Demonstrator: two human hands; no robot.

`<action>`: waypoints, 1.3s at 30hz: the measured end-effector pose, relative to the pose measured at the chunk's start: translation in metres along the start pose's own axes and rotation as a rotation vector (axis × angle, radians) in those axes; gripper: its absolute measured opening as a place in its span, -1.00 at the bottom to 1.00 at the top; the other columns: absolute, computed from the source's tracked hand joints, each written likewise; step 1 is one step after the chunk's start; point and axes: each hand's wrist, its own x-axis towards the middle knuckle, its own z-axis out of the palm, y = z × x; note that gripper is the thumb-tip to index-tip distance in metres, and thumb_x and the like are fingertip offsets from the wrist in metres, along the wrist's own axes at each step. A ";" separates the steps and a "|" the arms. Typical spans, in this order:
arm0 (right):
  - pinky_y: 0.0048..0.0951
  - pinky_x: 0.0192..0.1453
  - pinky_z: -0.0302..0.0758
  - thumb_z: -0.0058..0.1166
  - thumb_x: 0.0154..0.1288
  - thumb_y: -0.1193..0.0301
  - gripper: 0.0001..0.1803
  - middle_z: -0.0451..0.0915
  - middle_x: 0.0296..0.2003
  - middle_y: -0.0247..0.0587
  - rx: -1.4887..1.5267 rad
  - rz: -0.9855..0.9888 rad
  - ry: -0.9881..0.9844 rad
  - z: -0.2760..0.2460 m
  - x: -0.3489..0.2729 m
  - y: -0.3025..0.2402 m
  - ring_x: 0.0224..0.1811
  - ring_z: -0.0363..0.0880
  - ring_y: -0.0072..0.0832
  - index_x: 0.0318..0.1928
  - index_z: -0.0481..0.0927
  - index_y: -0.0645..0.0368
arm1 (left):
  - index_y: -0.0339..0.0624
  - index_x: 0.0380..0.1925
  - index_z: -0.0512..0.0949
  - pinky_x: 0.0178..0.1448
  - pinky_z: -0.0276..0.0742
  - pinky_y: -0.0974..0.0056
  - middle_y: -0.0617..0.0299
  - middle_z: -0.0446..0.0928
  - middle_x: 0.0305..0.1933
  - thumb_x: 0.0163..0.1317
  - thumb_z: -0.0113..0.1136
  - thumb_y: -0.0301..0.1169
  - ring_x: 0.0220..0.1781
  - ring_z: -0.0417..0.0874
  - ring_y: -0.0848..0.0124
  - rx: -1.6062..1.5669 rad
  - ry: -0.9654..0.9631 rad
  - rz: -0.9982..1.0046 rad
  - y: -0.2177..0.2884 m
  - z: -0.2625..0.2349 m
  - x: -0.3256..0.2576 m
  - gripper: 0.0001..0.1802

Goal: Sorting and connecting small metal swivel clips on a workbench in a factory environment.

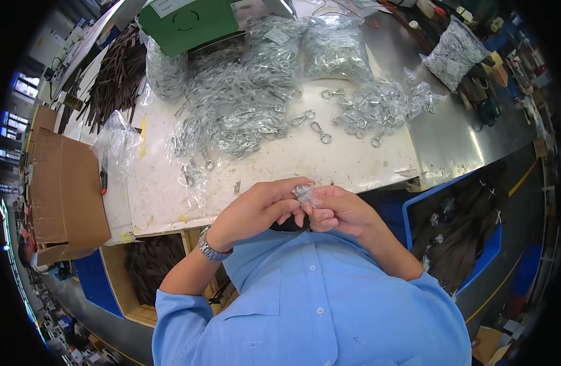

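Just in front of my body, at the table's near edge, my left hand (pixel 260 208) and my right hand (pixel 346 210) meet with fingers closed. Pinched between them is a small crumpled clear plastic bag (pixel 303 194). Whether anything is inside it I cannot make out, as the fingers cover part of it. Beyond my hands on the white tabletop (pixel 274 168) lie loose metal snap hooks, one of them a silver snap hook (pixel 321 132). Behind these spreads a large pile of bagged snap hooks (pixel 244 113), and a smaller pile of snap hooks (pixel 372 110) sits to its right.
At the back stands a green box (pixel 189 24) beside full clear bags (pixel 336 49). Dark strips (pixel 116 73) lie far left, above a cardboard box (pixel 67 189). A red-and-black tool (pixel 103 181) rests nearby. Blue-edged bins (pixel 408 213) with dark strips flank me below the table.
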 end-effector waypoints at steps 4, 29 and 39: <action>-0.61 -0.43 0.24 0.03 0.76 0.29 -0.70 0.40 -0.51 -0.50 -0.064 0.015 0.059 0.001 -0.003 -0.003 -0.54 0.23 -0.74 -0.09 0.59 0.30 | -0.25 0.32 0.59 -0.09 0.62 0.25 0.15 0.78 -0.29 0.50 0.10 -0.57 -0.28 0.73 0.31 0.129 0.097 0.096 -0.011 0.007 0.004 -0.58; -0.51 -0.10 0.68 0.07 0.72 0.27 -0.60 0.74 -0.05 -0.17 -0.314 -0.476 0.269 -0.008 -0.046 -0.050 -0.25 0.72 -0.59 0.29 0.59 0.33 | -0.13 0.12 0.63 -0.10 0.65 -0.01 0.05 0.72 -0.07 0.29 0.31 -0.53 -0.14 0.76 -0.01 1.043 0.635 0.317 -0.017 -0.042 0.127 -0.62; -0.55 -0.23 0.59 0.20 0.64 0.40 -0.73 0.71 -0.27 -0.26 -0.845 -0.629 0.529 0.017 0.020 -0.041 -0.35 0.65 -0.63 0.15 0.66 0.36 | -0.28 -0.02 0.72 -0.41 0.18 0.49 0.40 0.67 -0.17 0.30 0.45 -0.60 -0.48 0.29 0.76 0.199 0.453 0.212 0.010 -0.003 0.049 -0.75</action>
